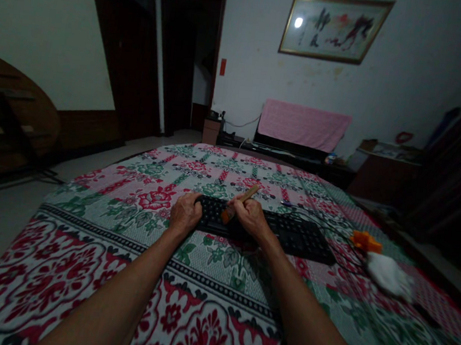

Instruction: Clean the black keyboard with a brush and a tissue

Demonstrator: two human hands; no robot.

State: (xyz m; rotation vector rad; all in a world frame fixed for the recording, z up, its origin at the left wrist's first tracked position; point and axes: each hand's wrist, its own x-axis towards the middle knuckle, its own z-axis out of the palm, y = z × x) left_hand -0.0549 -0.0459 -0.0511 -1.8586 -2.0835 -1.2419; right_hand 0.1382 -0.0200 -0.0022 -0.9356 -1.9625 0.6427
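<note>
Brush in the right hand, down at the black keyboard on the flowered cloth

I can see the left hand point(186, 212) closed around the left end of the keyboard point(298, 237), which lies lengthwise across the patterned cloth point(205, 290), while the right hand point(249, 215) grips a wooden-handled brush point(228, 214), tilted, bristles down over the keys; over to the right, near the keyboard, sit an orange object point(365, 241) and a blurred white bundle point(389, 275) just beside it

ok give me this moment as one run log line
left grip: on keyboard, left end | right grip: brush, bristles down | right side: orange item, white item
</note>
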